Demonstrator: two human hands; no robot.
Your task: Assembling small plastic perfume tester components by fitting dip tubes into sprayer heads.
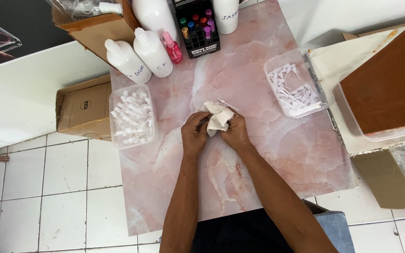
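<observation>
Your left hand (194,135) and right hand (234,132) both clench a crumpled off-white cloth (217,117) over the pink marble-patterned tabletop (258,154), between two clear plastic tubs (131,116) of small parts.

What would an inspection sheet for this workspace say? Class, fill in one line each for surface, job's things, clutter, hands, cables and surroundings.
Surface: pink marbled tabletop, bare in front.
Job's things: white cloth bunched around a thin clear plastic piece.
Clutter: tub of small clear vials, tub of white plastic tips, white bottles, pink bottle, black display box.
Hands: left hand and right hand both grip the cloth.
Cables: nothing seen.
Surroundings: white floor tiles, cardboard boxes.
</observation>
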